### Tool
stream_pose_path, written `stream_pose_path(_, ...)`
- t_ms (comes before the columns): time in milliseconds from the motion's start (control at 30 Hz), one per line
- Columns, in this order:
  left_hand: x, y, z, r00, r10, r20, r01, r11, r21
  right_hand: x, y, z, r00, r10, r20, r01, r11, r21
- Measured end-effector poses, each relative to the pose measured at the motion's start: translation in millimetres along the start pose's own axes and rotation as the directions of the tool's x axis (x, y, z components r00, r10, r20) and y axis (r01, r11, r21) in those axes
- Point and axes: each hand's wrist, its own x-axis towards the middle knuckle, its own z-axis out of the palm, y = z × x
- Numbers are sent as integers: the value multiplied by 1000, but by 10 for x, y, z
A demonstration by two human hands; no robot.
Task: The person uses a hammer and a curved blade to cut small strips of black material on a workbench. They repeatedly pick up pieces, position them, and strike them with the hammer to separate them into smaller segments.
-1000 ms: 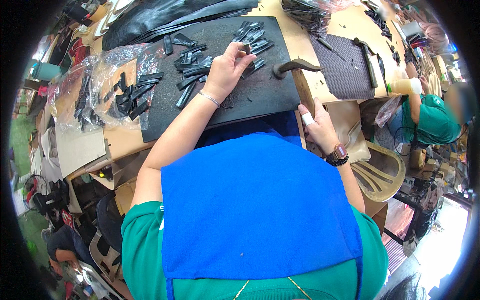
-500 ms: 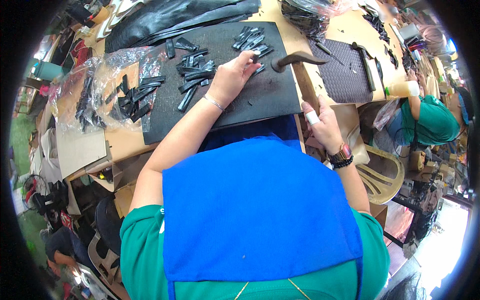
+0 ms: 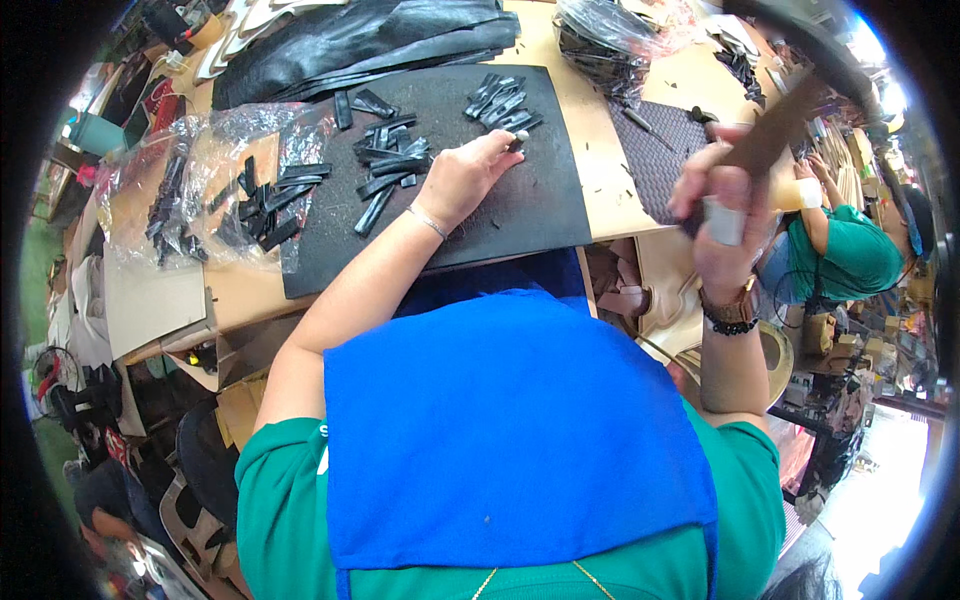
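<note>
My left hand (image 3: 462, 177) rests on the black cutting mat (image 3: 520, 215) and pinches a small light-tipped punch (image 3: 520, 136) against it, just below a pile of black leather strips (image 3: 500, 100). A second heap of strips (image 3: 388, 165) lies to the left of that hand. My right hand (image 3: 718, 205) is raised off the table at the right and grips the wooden handle of a hammer (image 3: 772, 135). The hammer's head is blurred near the upper right. I wear a green shirt and a blue apron (image 3: 510, 430).
A clear plastic bag of black strips (image 3: 225, 195) lies left of the mat. Black leather sheets (image 3: 350, 40) are stacked at the back. A dark woven pad (image 3: 655, 150) sits to the right. Another person in green (image 3: 845, 255) works at the far right.
The hammer lay on the table beside the mat and my right hand rested at the table edge. Now my right hand has lifted the hammer. My left hand stayed on the mat.
</note>
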Motion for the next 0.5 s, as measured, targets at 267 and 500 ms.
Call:
stream_pose_path(267, -64, 49, -27, 996, -49, 72, 46, 998, 38, -150, 284, 83, 912, 380, 155, -216, 764, -608)
stream_pose_path(500, -13, 4, -4, 998, -34, 57, 34, 999, -6, -300, 555, 93, 903, 419, 91, -308, 782, -541)
